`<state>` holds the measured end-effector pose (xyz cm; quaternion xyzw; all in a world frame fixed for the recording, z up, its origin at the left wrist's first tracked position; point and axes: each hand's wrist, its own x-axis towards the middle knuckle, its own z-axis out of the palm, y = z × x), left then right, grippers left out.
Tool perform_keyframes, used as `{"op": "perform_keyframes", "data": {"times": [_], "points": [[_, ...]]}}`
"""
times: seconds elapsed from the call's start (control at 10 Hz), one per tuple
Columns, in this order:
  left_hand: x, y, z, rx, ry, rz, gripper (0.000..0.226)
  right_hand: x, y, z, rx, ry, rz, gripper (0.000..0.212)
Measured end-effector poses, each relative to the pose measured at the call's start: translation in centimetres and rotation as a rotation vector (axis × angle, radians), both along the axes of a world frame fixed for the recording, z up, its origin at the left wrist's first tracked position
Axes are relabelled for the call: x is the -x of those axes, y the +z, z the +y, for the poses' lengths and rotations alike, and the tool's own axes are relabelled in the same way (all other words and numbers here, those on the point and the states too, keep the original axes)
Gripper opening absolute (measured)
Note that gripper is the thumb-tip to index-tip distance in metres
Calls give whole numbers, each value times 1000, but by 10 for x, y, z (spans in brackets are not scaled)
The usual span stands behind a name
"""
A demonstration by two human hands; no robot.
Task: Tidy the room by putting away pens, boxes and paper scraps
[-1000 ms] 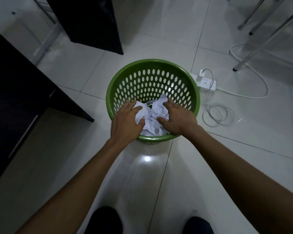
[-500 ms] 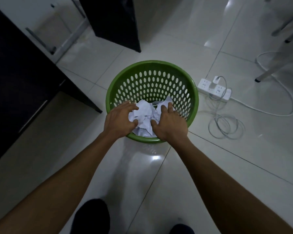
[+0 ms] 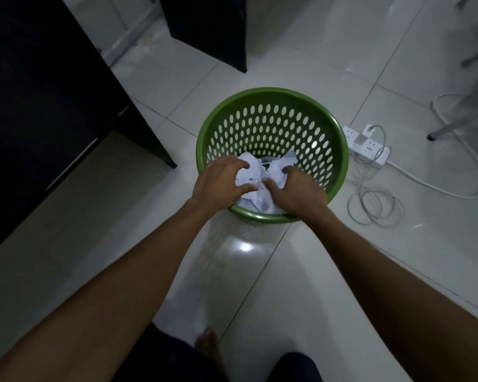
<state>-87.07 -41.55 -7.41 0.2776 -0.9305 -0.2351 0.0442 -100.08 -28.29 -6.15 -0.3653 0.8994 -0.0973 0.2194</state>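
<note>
1. Looking down from the head view, both arms reach forward over the near rim of a green perforated basket (image 3: 271, 128) standing on the white tiled floor (image 3: 329, 260).
2. The left hand (image 3: 218, 183) has its grip curled partly closed over the left side of a wad of crumpled white paper scraps (image 3: 255, 172), fingers spread across the top.
3. The right hand (image 3: 298, 190) presses the wad from the right, its grip likewise half closed on the paper, thumb pointing toward the left hand.
4. The paper sits inside the basket's mouth against the near wall, between the two hands.
5. A white power strip (image 3: 369, 146) lies just right of the basket, with a coiled cable (image 3: 375, 205) near it.
6. Dark furniture (image 3: 39, 106) stands to the left.
</note>
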Motion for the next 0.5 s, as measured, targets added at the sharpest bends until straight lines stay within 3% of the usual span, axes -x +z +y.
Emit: {"op": "perform_keyframes", "data": {"times": [0.2, 0.5], "points": [[-15, 22, -1, -153, -52, 92, 39, -22, 28, 3, 48, 39, 68, 63], [-75, 98, 28, -279, 97, -41, 47, -53, 123, 28, -165, 218, -4, 70]]}}
